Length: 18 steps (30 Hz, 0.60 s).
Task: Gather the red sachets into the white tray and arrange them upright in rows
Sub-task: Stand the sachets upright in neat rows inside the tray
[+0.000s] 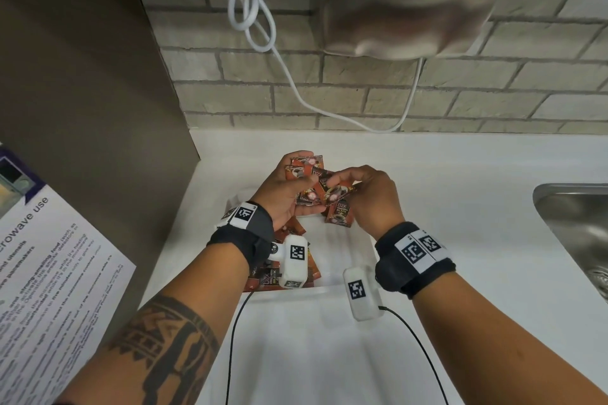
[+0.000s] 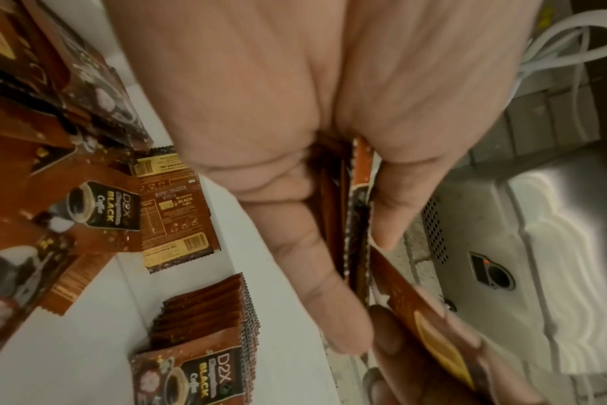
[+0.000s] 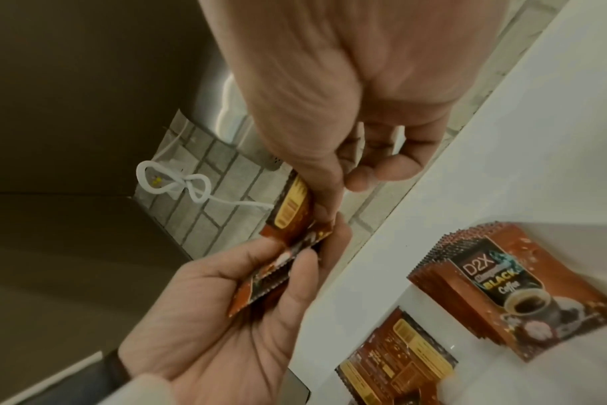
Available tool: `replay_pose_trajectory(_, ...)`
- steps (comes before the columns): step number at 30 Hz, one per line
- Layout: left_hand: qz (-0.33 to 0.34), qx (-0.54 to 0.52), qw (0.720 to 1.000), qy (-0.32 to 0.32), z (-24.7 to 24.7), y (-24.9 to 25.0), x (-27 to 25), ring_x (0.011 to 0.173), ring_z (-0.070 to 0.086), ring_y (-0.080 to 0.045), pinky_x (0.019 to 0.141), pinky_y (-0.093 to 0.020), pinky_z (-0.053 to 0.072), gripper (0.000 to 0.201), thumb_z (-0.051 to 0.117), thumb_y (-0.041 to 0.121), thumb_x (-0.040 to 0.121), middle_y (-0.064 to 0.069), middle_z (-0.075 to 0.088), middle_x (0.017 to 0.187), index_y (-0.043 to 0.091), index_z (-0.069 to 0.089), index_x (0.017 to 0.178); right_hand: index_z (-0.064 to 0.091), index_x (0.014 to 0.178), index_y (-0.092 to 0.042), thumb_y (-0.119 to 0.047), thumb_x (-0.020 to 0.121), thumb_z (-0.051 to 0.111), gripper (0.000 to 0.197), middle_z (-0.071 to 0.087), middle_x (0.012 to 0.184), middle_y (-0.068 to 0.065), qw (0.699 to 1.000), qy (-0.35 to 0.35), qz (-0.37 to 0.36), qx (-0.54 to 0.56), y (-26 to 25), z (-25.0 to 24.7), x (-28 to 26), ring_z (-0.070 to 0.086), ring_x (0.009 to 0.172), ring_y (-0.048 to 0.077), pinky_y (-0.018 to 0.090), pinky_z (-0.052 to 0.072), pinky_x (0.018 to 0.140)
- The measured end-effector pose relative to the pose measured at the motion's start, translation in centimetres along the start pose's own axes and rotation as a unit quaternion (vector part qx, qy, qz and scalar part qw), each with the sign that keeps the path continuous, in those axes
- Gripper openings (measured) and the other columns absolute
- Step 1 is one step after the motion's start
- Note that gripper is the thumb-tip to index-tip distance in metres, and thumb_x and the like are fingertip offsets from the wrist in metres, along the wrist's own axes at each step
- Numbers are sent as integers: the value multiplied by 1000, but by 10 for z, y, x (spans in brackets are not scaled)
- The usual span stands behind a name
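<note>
From the head view, my left hand (image 1: 286, 189) holds a fanned bunch of red sachets (image 1: 304, 168) above the far end of the white tray (image 1: 342, 260), fingers curled round them. My right hand (image 1: 368, 197) pinches one sachet (image 1: 335, 191) against that bunch, thumb and fingers closed on it. More sachets lie loose in the tray's near left corner (image 1: 283, 273), partly under my left wrist. The tray sits on a white counter (image 1: 460, 174) that runs back to a grey brick wall (image 1: 230, 102). A steel hand dryer (image 1: 418, 0) hangs on that wall with its white cord (image 1: 250, 10) looped and knotted (lettering AIKE on the casing). A brown panel (image 1: 82, 76) closes the left side, a printed notice (image 1: 49, 273) lies at the lower left, and the rim of a steel sink (image 1: 572, 207) shows at the right edge.

From the left wrist, my fingers (image 2: 312, 260) press the held sachets edge-on against my thumb (image 2: 409, 197). Below, a neat upright row of sachets (image 2: 208, 323) stands in the tray, and a loose heap (image 2: 70, 178) lies to the left on the tray floor.

From the right wrist, my thumb and forefinger (image 3: 326, 191) grip a sachet's edge (image 3: 291, 211), touching the ones in my left palm (image 3: 226, 315). The upright row (image 3: 503, 282) stands on the white tray floor at right, with a single flat sachet (image 3: 399, 353) near it.
</note>
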<state>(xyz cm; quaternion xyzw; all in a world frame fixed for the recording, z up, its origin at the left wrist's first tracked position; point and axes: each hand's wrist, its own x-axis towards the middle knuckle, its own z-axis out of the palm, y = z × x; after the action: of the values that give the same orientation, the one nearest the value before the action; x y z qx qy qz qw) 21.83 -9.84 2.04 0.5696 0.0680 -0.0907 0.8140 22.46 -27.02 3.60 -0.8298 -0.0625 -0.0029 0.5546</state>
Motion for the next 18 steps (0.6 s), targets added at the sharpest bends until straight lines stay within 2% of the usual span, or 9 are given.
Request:
replay_pose_trajectory(2, 13, 18, 1000, 4, -1, -2, 0, 88, 73, -26, 63, -41, 61, 43, 62, -2, 95, -11, 65, 121, 22, 54, 129, 78, 88, -25, 24, 69, 50, 59, 70, 106, -2, 999, -38, 6, 15, 0, 2, -3, 69, 97, 15, 25, 60, 72)
replay_pose_trajectory(5, 30, 32, 999, 18, -4, -2, 1, 87, 73, -25, 64, -40, 60, 45, 64, -3, 93, -12, 67, 118, 24, 55, 127, 75, 106, -14, 29, 70, 46, 63, 74, 106, 3, 990, -95, 47, 90, 0, 1, -4, 71, 101, 26, 44, 60, 86)
replay_pose_trajectory(7, 37, 42, 998, 20, -7, -1, 1, 91, 73, -27, 66, -41, 60, 45, 66, -2, 91, -10, 68, 116, 26, 57, 124, 68, 113, -8, 23, 82, 45, 50, 72, 102, 11, 978, -89, 94, 163, -3, -1, -1, 69, 93, 35, 49, 57, 82)
replay_pose_trajectory(10, 43, 51, 998, 17, -8, 1, 1, 97, 73, -32, 69, -44, 60, 45, 69, -2, 89, -10, 68, 116, 28, 59, 121, 59, 118, -11, -14, 102, 47, 20, 68, 105, 15, 952, -80, 157, 250, -10, -5, -1, 67, 91, 34, 42, 56, 76)
replay_pose_trajectory(12, 45, 52, 998, 12, -7, 2, 0, 97, 73, -31, 68, -42, 60, 45, 71, -1, 89, -10, 69, 115, 25, 58, 123, 57, 117, -14, -39, 95, 62, 34, 68, 108, 13, 958, -86, 163, 221, -11, -5, 1, 69, 94, 29, 41, 59, 74)
replay_pose_trajectory(13, 46, 53, 997, 10, -6, 2, 0, 94, 73, -28, 66, -41, 60, 45, 71, 0, 89, -9, 70, 113, 22, 57, 125, 56, 118, -12, -37, 89, 73, 42, 69, 108, 14, 964, -94, 157, 192, -10, -4, 2, 70, 93, 28, 40, 60, 73)
replay_pose_trajectory(15, 48, 50, 998, 8, -2, 1, -1, 89, 73, -24, 63, -38, 60, 39, 69, 3, 91, -8, 72, 108, 14, 56, 127, 54, 118, -4, -16, 82, 82, 47, 71, 105, 17, 968, -115, 150, 163, -10, -2, 2, 72, 87, 30, 46, 62, 73)
replay_pose_trajectory(17, 34, 31, 999, 6, -2, 1, 0, 90, 73, -26, 63, -38, 61, 34, 65, 5, 95, -9, 72, 108, 11, 56, 127, 59, 111, -1, -5, 84, 77, 33, 72, 105, 20, 970, -120, 144, 159, -10, -2, 3, 73, 89, 38, 56, 60, 79)
replay_pose_trajectory(18, 25, 18, 999, 8, -3, 1, 0, 93, 72, -28, 64, -39, 62, 34, 63, 4, 96, -10, 71, 110, 11, 56, 128, 63, 105, -2, -2, 86, 73, 21, 73, 103, 20, 970, -112, 140, 162, -12, -3, 3, 72, 92, 39, 56, 60, 81)
